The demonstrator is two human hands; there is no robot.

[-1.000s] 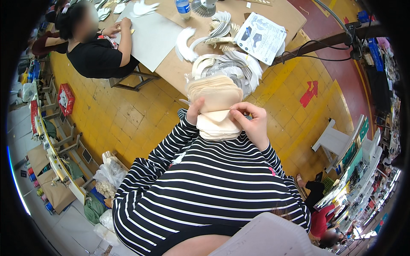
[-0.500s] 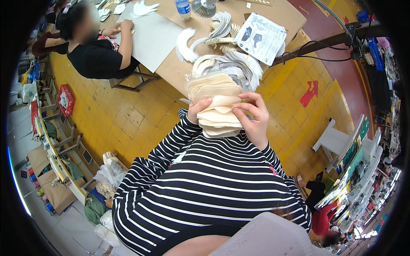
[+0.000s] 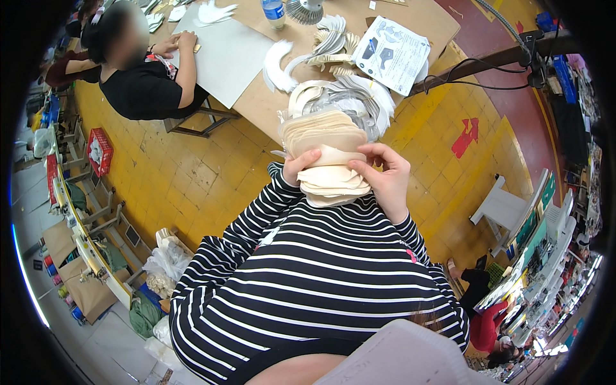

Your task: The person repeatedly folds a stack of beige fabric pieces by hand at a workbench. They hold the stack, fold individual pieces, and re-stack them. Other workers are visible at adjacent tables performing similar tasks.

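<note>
Both hands clamped on the stack of beige cut pieces (image 3: 328, 160), left hand (image 3: 300, 168) and right hand (image 3: 385, 176) pinching one layer each side — uneven grip could fan the loose stack and spill pieces off the counter (image 3: 256, 102) edge.

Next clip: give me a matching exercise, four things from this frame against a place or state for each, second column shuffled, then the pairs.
Things:
1. stack of beige cut pieces
2. plastic bottle
3. printed sheet
4. red crate

Places or states:
A. on the yellow floor, left of the table
B. gripped between the left hand and the right hand
C. standing upright at the far edge of the table
D. lying flat on the right part of the table

Pairs: 1-B, 2-C, 3-D, 4-A
</note>
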